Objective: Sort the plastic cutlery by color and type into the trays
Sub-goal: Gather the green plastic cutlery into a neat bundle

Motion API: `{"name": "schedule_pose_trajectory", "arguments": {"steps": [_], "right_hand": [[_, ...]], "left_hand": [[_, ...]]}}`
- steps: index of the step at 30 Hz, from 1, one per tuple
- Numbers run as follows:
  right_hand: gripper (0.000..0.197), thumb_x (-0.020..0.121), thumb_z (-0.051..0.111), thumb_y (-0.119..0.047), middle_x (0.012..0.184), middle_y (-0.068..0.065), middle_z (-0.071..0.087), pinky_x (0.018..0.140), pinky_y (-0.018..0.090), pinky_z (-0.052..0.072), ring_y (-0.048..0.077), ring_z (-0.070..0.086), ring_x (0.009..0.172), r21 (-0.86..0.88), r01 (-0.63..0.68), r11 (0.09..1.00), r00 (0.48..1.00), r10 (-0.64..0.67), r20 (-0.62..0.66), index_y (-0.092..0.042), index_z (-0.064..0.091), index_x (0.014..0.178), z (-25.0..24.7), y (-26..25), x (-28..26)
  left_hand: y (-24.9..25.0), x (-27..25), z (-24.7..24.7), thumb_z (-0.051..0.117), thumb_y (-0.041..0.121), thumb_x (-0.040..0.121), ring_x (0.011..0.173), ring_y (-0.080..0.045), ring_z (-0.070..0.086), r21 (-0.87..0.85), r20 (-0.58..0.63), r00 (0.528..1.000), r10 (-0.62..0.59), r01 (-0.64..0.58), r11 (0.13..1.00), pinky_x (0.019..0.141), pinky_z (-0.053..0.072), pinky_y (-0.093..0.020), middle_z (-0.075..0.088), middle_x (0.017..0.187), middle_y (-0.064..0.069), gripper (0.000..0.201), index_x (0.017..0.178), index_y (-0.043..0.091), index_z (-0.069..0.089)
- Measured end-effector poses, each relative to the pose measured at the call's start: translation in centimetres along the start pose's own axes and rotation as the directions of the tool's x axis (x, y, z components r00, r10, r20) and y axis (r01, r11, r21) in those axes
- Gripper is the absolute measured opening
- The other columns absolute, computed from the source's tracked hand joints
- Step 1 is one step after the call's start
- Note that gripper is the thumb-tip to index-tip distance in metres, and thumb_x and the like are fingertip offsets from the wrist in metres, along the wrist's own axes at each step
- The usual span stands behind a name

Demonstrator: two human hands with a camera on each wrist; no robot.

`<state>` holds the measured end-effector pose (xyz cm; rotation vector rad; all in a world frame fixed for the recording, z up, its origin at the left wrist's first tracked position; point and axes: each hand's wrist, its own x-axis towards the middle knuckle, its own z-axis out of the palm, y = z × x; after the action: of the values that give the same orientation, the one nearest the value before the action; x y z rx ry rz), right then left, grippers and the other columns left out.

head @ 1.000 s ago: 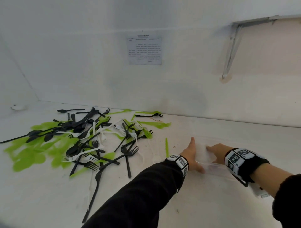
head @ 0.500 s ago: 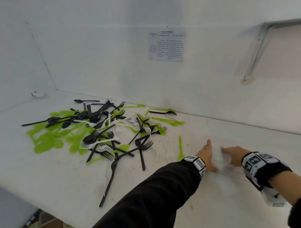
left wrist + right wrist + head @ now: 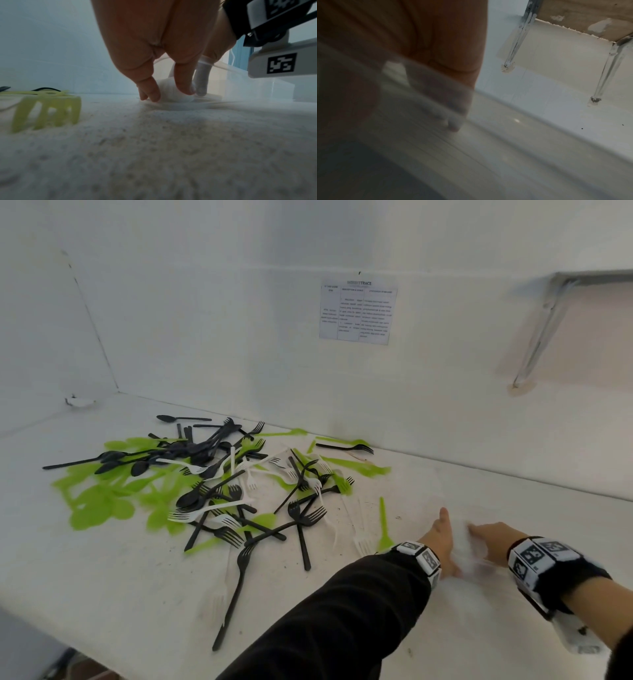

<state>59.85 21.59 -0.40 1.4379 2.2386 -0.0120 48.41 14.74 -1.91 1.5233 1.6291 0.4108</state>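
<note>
A clear plastic tray (image 3: 474,568) sits on the white table, hard to make out in the head view. My left hand (image 3: 442,530) stands beside its left wall with fingers straight, tips down at the table (image 3: 150,94). My right hand (image 3: 488,539) reaches over the rim, its fingers (image 3: 452,121) straight and seen through the plastic. The tray wall (image 3: 243,83) shows in the left wrist view. A mixed pile of black, green and white forks and spoons (image 3: 219,484) lies to the left. One green fork (image 3: 383,525) (image 3: 46,112) lies just left of my left hand.
A white fork (image 3: 359,539) and a long black fork (image 3: 236,590) lie apart from the pile. The table's front edge (image 3: 102,628) runs low at the left. A paper notice (image 3: 358,311) and a metal bracket (image 3: 541,333) hang on the back wall.
The head view has swung so the pile sits more to the middle. Both hands stay at the clear tray, and the cutlery has not moved.
</note>
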Motion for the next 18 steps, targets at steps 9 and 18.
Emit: {"name": "schedule_pose_trajectory", "arguments": {"steps": [9,18], "right_hand": [[0.067,0.090,0.059,-0.027,0.152,0.004,0.031,0.111,0.022,0.026,0.017,0.033,0.139,0.023,-0.018,1.000,0.998,0.017,0.057,-0.012,0.024,0.146,-1.2,-0.2,0.7],[0.038,0.089,0.052,-0.018,0.130,0.001,0.051,0.090,0.023,0.045,0.016,0.054,0.111,0.182,-0.138,0.974,0.984,0.155,-0.083,-0.024,0.052,0.127,-4.4,-1.9,-0.6]], "left_hand": [[0.0,-0.9,-0.8,0.053,0.009,0.094,0.139,-0.034,0.026,-0.042,-0.016,1.000,-0.027,0.026,0.999,0.112,0.025,-0.038,0.015,0.155,-0.019,0.087,0.149,0.014,-0.014],[-1.7,-2.0,-2.6,0.062,0.007,0.087,0.127,-0.040,0.042,0.203,0.004,0.985,0.173,-0.171,0.964,0.103,0.036,-0.042,0.040,0.142,-0.024,0.079,0.149,0.011,0.014]]}}
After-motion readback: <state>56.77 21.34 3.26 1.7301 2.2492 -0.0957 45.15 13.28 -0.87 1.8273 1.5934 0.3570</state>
